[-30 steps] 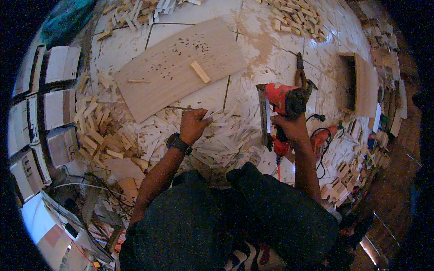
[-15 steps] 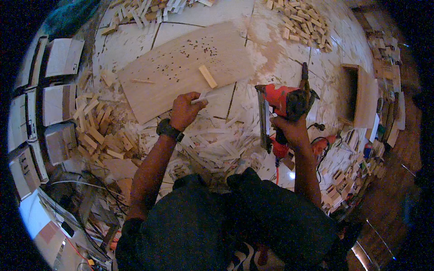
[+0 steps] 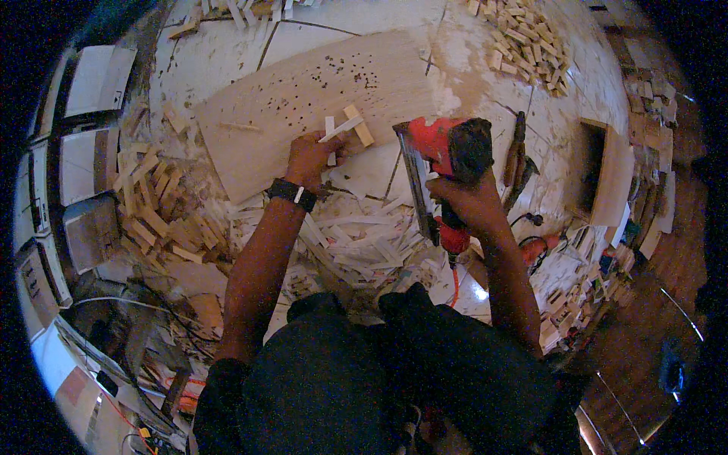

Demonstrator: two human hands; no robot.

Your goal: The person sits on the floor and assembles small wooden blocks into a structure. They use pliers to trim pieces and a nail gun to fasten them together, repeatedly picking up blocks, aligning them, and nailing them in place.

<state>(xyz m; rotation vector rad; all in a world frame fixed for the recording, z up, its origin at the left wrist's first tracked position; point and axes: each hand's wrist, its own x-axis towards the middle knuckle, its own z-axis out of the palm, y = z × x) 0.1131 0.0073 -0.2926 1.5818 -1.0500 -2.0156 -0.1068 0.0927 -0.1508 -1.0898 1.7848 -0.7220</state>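
Observation:
My left hand [image 3: 309,158] grips thin pale wood strips [image 3: 334,130] and lays them across a small wooden block [image 3: 359,125] on a large plywood board [image 3: 303,98] dotted with small holes. A black watch sits on that wrist. My right hand [image 3: 472,203] holds a red and black nail gun [image 3: 444,159] by its handle, raised just right of the block, with its long magazine pointing down toward me.
Several loose wood strips [image 3: 356,243] litter the white floor in front of my knees. Piles of small blocks lie at the left [image 3: 155,208] and far right [image 3: 527,45]. A pair of pliers [image 3: 519,159] and an open wooden box [image 3: 603,174] lie at the right. White panels [image 3: 87,152] line the left.
My left hand picked up strips from the floor and carried them up onto the board to the block. The nail gun moved left, closer to the block.

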